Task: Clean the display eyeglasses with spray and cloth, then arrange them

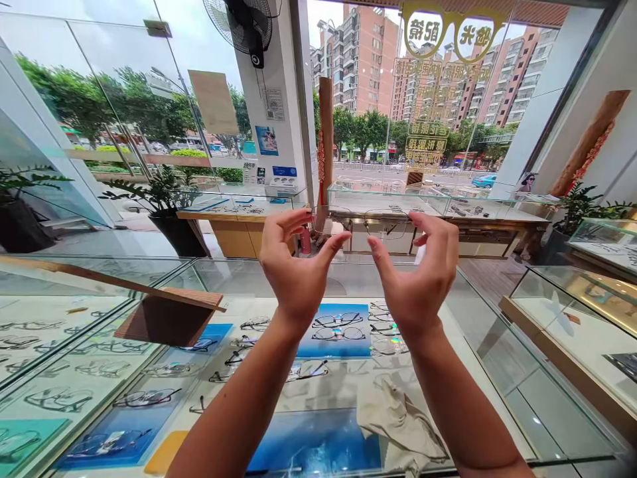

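Gripping glasses [374, 224] at both outer sides, left hand [294, 267] and right hand [422, 273] are holding them up above the table [334, 388]; pinching lightly and evenly should be preventing bends.

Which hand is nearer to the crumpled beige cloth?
The right hand, raised beyond the cloth; the left hand is also raised beyond it, but farther to the left.

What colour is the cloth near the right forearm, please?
The cloth is pale beige; it shows best in the head view.
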`<state>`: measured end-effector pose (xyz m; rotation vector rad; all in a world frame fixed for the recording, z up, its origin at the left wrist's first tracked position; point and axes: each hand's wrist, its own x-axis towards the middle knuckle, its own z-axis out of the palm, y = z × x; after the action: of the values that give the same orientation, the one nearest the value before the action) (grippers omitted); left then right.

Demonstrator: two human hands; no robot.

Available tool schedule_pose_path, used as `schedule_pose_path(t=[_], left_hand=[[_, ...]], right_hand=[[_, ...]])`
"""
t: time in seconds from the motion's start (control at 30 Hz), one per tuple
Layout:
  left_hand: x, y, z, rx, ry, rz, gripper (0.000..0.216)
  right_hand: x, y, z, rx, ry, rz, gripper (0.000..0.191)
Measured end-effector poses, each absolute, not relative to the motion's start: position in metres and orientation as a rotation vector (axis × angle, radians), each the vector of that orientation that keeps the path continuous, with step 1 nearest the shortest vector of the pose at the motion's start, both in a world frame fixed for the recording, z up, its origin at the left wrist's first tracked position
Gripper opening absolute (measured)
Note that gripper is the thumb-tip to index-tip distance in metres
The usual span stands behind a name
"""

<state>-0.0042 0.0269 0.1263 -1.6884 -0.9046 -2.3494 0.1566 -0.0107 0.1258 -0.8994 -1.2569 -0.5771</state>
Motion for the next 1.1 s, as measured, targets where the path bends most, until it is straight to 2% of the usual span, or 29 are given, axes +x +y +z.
schedule_pose_path(t=[0.3, 0.63, 0.9, 1.1], left_hand=[[0.004, 0.036, 0.122, -1.795, -0.886, -2.641, 0.058], [0.006, 0.062, 0.107, -2.076, -0.955, -2.873, 0.058], [0.005, 0.053, 0.107, -1.54, -0.847, -2.496, 0.064], [0.001, 0.04, 0.109, -1.42, -0.808, -2.187, 0.069]], right_hand=[[0.151, -0.002, 0.118, -0.863, -1.238, -0.591, 0.057], [0.146, -0.006, 0.113, -0.864, -1.271, -0.487, 0.058], [0.143, 0.01, 0.113, -0.847, -1.237, -0.249, 0.059], [0.143, 0.019, 0.109, -0.865, -1.231, -0.009, 0.059]])
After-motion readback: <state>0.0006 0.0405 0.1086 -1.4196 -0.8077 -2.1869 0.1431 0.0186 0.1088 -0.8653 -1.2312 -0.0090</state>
